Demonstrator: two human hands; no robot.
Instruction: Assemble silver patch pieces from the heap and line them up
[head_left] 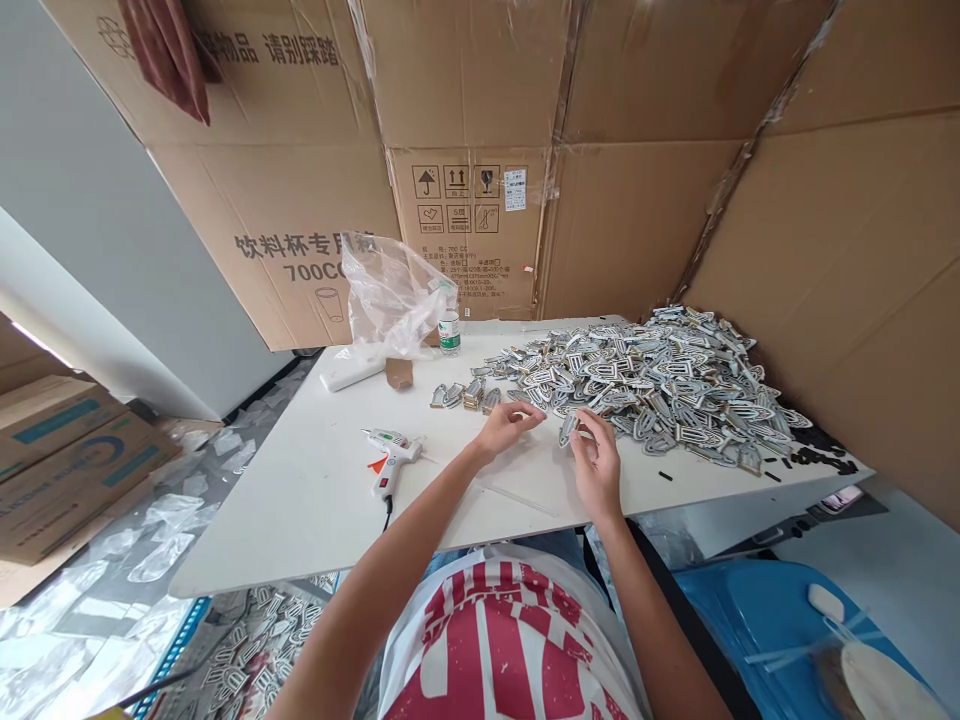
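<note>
A small grey-white pointed-arch piece [568, 430] is pinched between the thumb and fingers of my right hand [598, 462], just above the table's front half. My left hand [510, 428] is to the left of it, fingers stretched toward the piece but apart from it, and I make out nothing in them. Directly behind both hands spreads a large heap of similar pieces [645, 370]. A few stacked pieces [474, 393] stand beyond my left hand. On the left lies a white glue gun [391, 462] with an orange trigger. A clear glue stick [517, 497] rests in front of me.
The white table [285, 510] backs onto cardboard walls [465, 90]. A plastic bag [390, 300], a bottle [449, 333] and a brown cardboard scrap [399, 373] sit at its back left. Small black bits [821, 458] lie at the right edge. A blue stool [795, 620] is at lower right.
</note>
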